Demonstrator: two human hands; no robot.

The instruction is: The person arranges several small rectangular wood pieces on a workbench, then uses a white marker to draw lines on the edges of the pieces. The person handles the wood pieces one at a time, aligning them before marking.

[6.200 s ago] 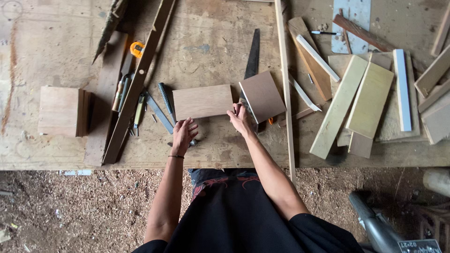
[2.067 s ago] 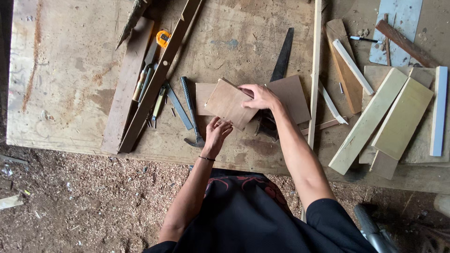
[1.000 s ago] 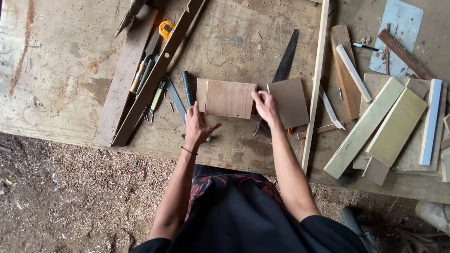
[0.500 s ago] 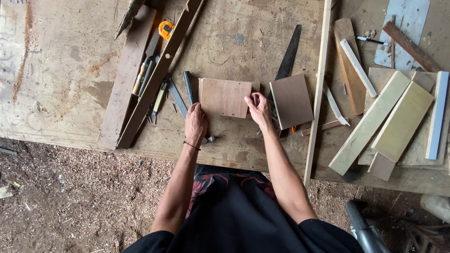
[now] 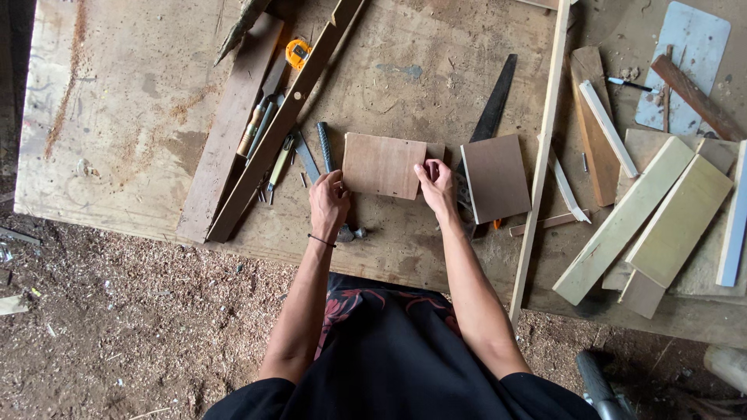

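Since a second ago the left hand (image 5: 328,204) has closed onto the lower left corner of the brown board (image 5: 384,165); the right hand (image 5: 437,185) pinches its right edge; it lies flat on the table (image 5: 140,101), mid-frame.

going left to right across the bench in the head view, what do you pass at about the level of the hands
Long dark plank → left hand → small brown board held at its near corners → right hand → second brown board → thin upright strip → pale planks.
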